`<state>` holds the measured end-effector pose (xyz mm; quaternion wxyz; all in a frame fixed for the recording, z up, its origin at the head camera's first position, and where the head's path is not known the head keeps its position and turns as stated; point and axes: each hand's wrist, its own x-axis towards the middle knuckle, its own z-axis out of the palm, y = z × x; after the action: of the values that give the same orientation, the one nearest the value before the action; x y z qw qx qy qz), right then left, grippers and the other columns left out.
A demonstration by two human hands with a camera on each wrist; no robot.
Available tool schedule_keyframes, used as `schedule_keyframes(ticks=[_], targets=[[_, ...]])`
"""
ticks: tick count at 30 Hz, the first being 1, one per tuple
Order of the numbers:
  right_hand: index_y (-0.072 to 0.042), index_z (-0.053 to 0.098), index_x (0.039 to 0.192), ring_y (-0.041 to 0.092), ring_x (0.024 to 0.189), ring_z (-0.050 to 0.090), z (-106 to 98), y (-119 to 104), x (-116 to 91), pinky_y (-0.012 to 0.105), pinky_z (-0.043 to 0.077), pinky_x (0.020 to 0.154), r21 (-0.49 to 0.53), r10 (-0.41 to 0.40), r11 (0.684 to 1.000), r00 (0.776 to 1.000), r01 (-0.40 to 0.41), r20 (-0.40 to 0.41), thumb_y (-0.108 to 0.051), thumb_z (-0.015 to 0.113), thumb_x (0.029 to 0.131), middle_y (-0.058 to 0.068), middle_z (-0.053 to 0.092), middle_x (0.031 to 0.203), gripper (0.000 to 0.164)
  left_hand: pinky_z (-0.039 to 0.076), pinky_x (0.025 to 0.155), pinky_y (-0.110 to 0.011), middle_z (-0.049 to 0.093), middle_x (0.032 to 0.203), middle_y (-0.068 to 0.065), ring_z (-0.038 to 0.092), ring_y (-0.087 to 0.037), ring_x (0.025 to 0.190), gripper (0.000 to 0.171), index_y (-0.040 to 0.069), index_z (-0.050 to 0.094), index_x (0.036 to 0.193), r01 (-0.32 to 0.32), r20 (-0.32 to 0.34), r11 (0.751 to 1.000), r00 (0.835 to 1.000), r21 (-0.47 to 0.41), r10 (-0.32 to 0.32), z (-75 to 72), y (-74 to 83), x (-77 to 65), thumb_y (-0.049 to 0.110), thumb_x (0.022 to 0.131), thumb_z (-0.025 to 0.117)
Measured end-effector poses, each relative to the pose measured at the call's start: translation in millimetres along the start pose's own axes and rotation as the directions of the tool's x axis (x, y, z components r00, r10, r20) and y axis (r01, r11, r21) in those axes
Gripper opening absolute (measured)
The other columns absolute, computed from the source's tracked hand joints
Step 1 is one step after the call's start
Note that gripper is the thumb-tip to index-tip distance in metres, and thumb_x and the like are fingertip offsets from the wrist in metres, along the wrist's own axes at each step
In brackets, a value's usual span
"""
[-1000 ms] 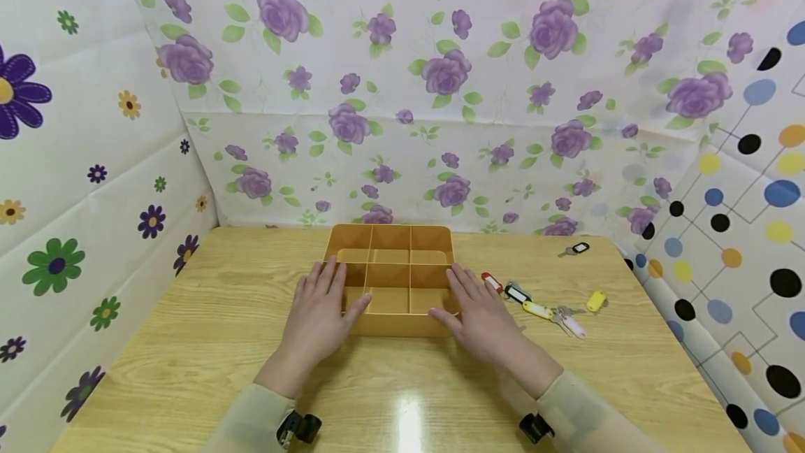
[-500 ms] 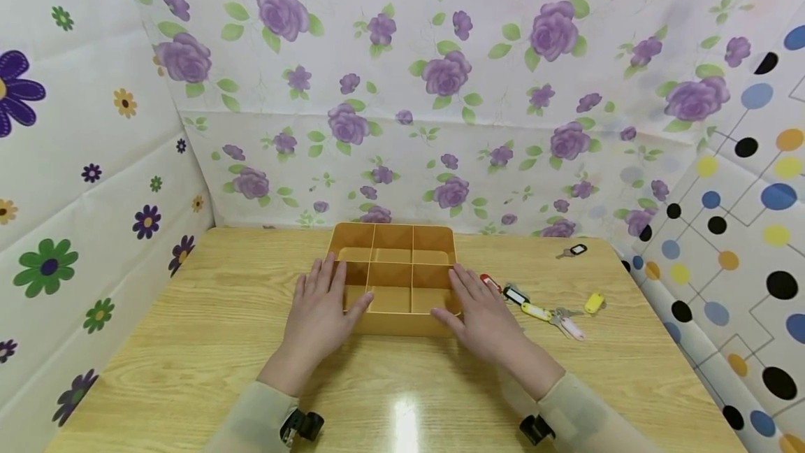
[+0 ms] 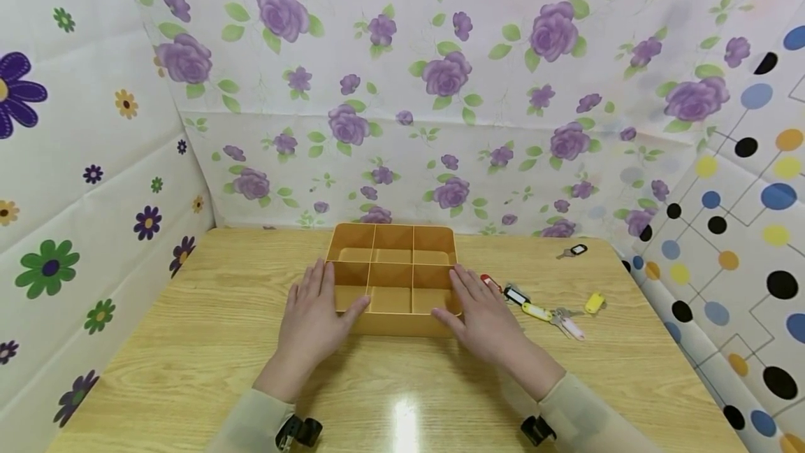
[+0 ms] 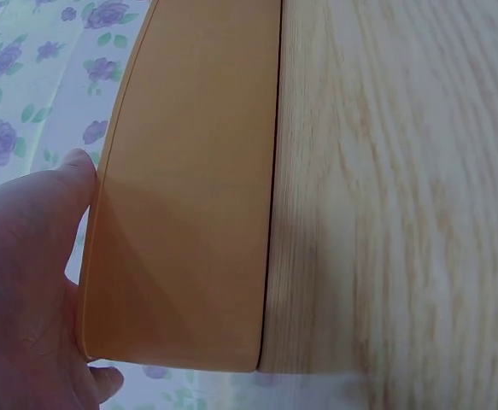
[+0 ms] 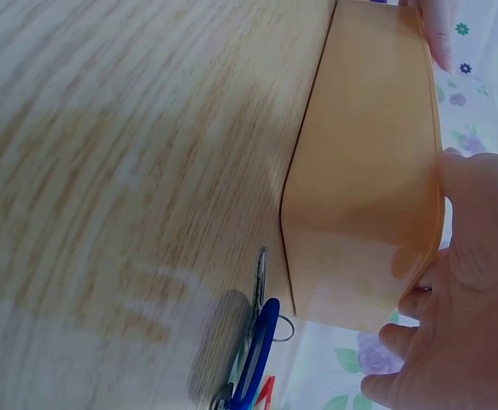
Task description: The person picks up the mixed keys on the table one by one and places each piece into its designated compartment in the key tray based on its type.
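Observation:
An orange plastic box (image 3: pixel 396 325) with several compartments stands on the wooden table. My left hand (image 3: pixel 311 324) lies at its front left corner, fingers straight along the left side and thumb over the front rim. At the front right corner, my right hand (image 3: pixel 487 320) rests with extended fingers along the right rim and its thumb at the front edge. In the left wrist view the thumb (image 4: pixel 79 166) touches the rim of the box. The right wrist view has the right thumb (image 5: pixel 455 162) at the rim, with the other fingers around the corner.
Right of the box lie keys with tags: a red tag (image 3: pixel 492 282), a black tag (image 3: pixel 517 293), a yellow tag (image 3: pixel 537 310), a pink tag (image 3: pixel 573 328), another yellow tag (image 3: pixel 595 301). Farther back is a black-tagged key (image 3: pixel 574 250). A blue-tagged key (image 5: pixel 257 354) lies beside the box. Floral cloth (image 3: pixel 402 89) hangs behind.
My left hand has shifted slightly left, its fingers drawing away from over the front left compartment. The right hand and the box stay in place.

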<state>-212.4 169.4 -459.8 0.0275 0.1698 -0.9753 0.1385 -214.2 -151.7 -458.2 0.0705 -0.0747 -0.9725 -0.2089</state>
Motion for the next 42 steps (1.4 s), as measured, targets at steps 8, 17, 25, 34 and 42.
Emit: schedule_keyframes(ticks=[8, 17, 25, 34, 42], targets=[[-0.007, 0.022, 0.177, 0.038, 0.168, 0.018, -1, 0, -1, 0.063, 0.011, 0.134, -0.005, 0.0, 1.0, 1.0, 0.0, 0.007, -0.074, 0.041, 0.111, 0.012, 0.019, 0.183, 0.095, 0.005, 0.132, -0.069, 0.012, 0.181, -0.025, 0.007, -0.047, 0.167, 0.114, -0.008, 0.017, 0.172, 0.008, 0.021, 0.999, 1.0, -0.036, -0.007, 0.2, -7.9, 2.4, 0.079, 0.105, 0.05], [-0.005, 0.024, 0.176, 0.038, 0.168, 0.018, -3, 2, 0, 0.062, 0.013, 0.134, 0.015, -0.019, 1.0, 1.0, 0.019, -0.014, -0.069, 0.048, 0.111, 0.014, 0.021, 0.182, 0.093, 0.007, 0.133, -0.066, 0.016, 0.18, -0.027, 0.014, -0.049, 0.166, 0.121, -0.009, 0.016, 0.172, -0.004, 0.022, 0.997, 1.0, -0.074, 0.006, 1.2, -14.5, 8.1, 0.082, 0.102, 0.053], [-0.004, 0.026, 0.175, 0.038, 0.168, 0.018, -8, 11, -4, 0.061, 0.014, 0.134, 0.086, -0.052, 0.995, 0.998, 0.054, -0.03, -0.058, 0.054, 0.114, 0.013, 0.02, 0.182, 0.086, 0.006, 0.133, -0.065, 0.009, 0.18, -0.029, 0.009, -0.049, 0.167, 0.123, -0.01, 0.01, 0.172, 0.002, 0.042, 0.994, 0.999, -0.108, 0.003, 0.0, -13.3, 6.8, 0.082, 0.102, 0.053], [-0.001, 0.029, 0.174, 0.044, 0.164, 0.027, -18, 40, -10, 0.067, 0.017, 0.131, 0.114, -0.009, 0.993, 0.995, 0.019, -0.095, -0.053, 0.056, 0.114, 0.022, 0.031, 0.177, 0.083, 0.008, 0.133, -0.067, 0.004, 0.181, -0.028, 0.007, -0.048, 0.167, 0.129, -0.008, 0.008, 0.173, 0.019, 0.051, 0.993, 0.999, -0.116, -0.013, -0.9, -15.1, 6.9, 0.088, 0.099, 0.05], [0.0, 0.026, 0.174, 0.048, 0.164, 0.023, -26, 63, -8, 0.07, 0.016, 0.13, 0.114, 0.045, 0.993, 0.997, -0.037, -0.069, -0.053, 0.053, 0.116, 0.027, 0.03, 0.177, 0.084, 0.01, 0.132, -0.069, 0.004, 0.182, -0.027, 0.007, -0.048, 0.167, 0.134, -0.007, 0.008, 0.174, 0.015, 0.055, 0.994, 0.998, -0.11, -0.009, 0.0, -16.5, 6.8, 0.095, 0.094, 0.042]])
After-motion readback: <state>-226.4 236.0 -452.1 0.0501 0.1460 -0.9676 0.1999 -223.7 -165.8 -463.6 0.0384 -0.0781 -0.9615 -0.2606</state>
